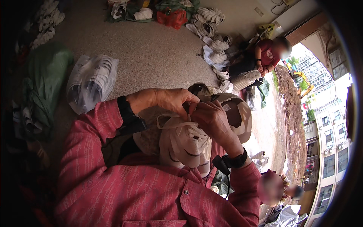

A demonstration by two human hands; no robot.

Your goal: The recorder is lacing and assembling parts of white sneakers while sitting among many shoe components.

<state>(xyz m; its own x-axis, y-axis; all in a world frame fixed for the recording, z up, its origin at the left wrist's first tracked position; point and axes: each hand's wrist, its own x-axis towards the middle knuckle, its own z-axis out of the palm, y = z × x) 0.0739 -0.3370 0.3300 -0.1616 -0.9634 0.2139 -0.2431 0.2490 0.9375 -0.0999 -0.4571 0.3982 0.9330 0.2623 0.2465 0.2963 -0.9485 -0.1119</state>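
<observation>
My left hand (174, 101) is bent over a pale shoe (179, 145), its thumb and fingers pinched on a light shoelace (163, 120). A loop of this lace hangs to the left of the shoe's upper. Close against it, my right hand (213, 118) is curled with its fingertips at the same lace; its palm side is hidden. The shoe stands in front of my chest, toe toward me, beside other pale shoes that partly overlap it. Just beyond my right hand lies another pale shoe (245, 120) with a dark opening.
A clear plastic bag (92, 81) of shoes and a green sack (47, 75) stand on the left. Shoes (217, 56) line the far right, near a seated person (266, 55) in dark red. A red bag (172, 18) lies at the back. Other people are at lower right.
</observation>
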